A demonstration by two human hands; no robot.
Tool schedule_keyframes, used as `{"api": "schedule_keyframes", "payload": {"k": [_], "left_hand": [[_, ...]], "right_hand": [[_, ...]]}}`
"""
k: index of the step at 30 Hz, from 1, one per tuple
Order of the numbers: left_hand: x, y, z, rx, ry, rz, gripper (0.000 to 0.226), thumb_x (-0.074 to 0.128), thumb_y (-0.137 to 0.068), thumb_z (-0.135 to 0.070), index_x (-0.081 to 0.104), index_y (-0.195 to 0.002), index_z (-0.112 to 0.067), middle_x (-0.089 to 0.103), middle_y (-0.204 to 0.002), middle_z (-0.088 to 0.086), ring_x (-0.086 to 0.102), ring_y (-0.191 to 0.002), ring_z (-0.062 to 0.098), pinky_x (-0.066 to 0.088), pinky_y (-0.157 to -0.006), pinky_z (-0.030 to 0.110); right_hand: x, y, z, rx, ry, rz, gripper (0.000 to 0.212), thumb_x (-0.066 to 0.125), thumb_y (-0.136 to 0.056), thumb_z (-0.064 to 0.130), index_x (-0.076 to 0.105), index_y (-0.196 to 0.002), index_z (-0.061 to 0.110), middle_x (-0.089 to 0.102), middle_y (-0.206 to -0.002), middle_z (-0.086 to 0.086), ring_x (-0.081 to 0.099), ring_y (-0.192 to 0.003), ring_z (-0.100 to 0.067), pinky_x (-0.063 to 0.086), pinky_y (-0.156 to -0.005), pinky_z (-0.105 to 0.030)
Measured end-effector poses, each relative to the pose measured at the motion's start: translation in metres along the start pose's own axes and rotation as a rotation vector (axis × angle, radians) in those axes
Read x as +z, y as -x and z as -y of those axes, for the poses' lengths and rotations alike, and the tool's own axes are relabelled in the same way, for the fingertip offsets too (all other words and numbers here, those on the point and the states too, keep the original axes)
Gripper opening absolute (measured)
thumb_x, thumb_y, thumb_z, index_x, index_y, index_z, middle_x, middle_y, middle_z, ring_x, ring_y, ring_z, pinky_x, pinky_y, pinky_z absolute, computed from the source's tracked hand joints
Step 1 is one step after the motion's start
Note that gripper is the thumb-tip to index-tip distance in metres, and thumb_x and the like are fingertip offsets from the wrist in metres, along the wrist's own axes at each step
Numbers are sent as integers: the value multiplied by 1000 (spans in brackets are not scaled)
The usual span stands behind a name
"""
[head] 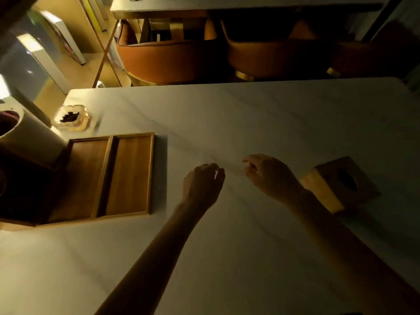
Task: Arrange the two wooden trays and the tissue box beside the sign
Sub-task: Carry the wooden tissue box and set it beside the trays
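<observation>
Hovering empty with fingers loosely curled, your right hand [271, 176] is nearer the square wooden tissue box [341, 183] at frame right than your left hand [202, 185], equally empty.

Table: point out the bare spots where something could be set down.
Bare table runs wide between the wooden trays and the tissue box, beyond both empty hands, left hand and right hand. The near strip under the forearms is also free. The left edge is crowded: trays, ashtray.
</observation>
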State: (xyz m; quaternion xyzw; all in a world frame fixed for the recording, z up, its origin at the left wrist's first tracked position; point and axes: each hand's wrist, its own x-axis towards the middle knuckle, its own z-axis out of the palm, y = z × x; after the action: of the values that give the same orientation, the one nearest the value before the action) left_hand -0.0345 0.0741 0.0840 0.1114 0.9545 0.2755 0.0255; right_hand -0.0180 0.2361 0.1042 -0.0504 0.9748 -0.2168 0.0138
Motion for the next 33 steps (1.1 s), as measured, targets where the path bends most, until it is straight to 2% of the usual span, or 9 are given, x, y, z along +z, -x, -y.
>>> {"api": "schedule_keyframes", "payload": {"k": [5, 11, 19, 21, 23, 25, 27, 29, 33], "left_hand": [[56, -6, -70, -3, 118, 38, 41, 41, -91, -35, 47, -124, -11, 58, -123, 14, 61, -101, 29, 53, -85, 42], [114, -8, -139, -30, 253, 180, 53, 40, -92, -34, 26, -137, -9, 38, -142, 15, 45, -123, 31, 40, -102, 42], [174, -25, -188, -84, 326, 452, 66, 37, -92, -38, 6, -142, -6, 13, -154, 15, 14, -142, 28, 17, -115, 39], [183, -33, -195, -124, 370, 472, 65, 39, -92, -35, 9, -141, -6, 18, -153, 16, 18, -141, 28, 21, -114, 38], [190, -39, -197, -190, 489, 463, 58, 46, -90, -30, 21, -138, -7, 37, -143, 13, 33, -132, 30, 33, -104, 38], [194, -40, -196, -301, 744, 482, 51, 54, -87, -17, 31, -132, -10, 48, -122, 7, 45, -119, 29, 43, -89, 32], [196, -38, -194, -407, 958, 511, 52, 56, -85, -9, 32, -131, -13, 50, -118, 9, 48, -113, 24, 47, -79, 23], [196, -36, -194, -398, 986, 510, 52, 55, -86, -10, 31, -132, -14, 49, -122, 8, 48, -113, 20, 45, -83, 27], [194, -37, -200, -301, 844, 456, 48, 53, -87, -12, 34, -131, -10, 45, -111, -2, 44, -103, 12, 39, -86, 27]], "right_hand": [[-34, 27, -85, 136, -54, -139, 37, 47, -91, 17, 48, -126, 7, 59, -120, -17, 55, -109, -31, 46, -91, -41], [-55, 71, -174, 407, -71, -278, 45, 47, -92, 23, 38, -134, 8, 47, -134, -19, 41, -124, -33, 37, -100, -43], [-45, 115, -244, 726, -227, -285, 55, 48, -92, 24, 27, -139, 5, 36, -144, -20, 33, -132, -33, 34, -105, -43], [-38, 123, -248, 824, -414, -298, 57, 48, -92, 27, 24, -140, 6, 35, -145, -19, 35, -132, -33, 34, -105, -42], [-30, 128, -250, 877, -577, -321, 54, 47, -92, 31, 30, -138, 6, 42, -140, -17, 41, -127, -31, 37, -100, -39], [-26, 130, -249, 898, -671, -348, 42, 45, -93, 32, 43, -126, 6, 53, -125, -14, 51, -113, -27, 38, -86, -31], [-25, 130, -246, 888, -733, -375, 33, 43, -94, 30, 49, -114, 5, 55, -107, -9, 50, -95, -20, 33, -79, -24], [-24, 129, -245, 878, -754, -398, 29, 42, -95, 27, 51, -110, 4, 50, -96, -5, 46, -87, -16, 33, -77, -24], [-25, 128, -245, 875, -753, -395, 31, 40, -95, 27, 49, -113, 4, 50, -97, -5, 47, -91, -19, 36, -81, -30]]}}
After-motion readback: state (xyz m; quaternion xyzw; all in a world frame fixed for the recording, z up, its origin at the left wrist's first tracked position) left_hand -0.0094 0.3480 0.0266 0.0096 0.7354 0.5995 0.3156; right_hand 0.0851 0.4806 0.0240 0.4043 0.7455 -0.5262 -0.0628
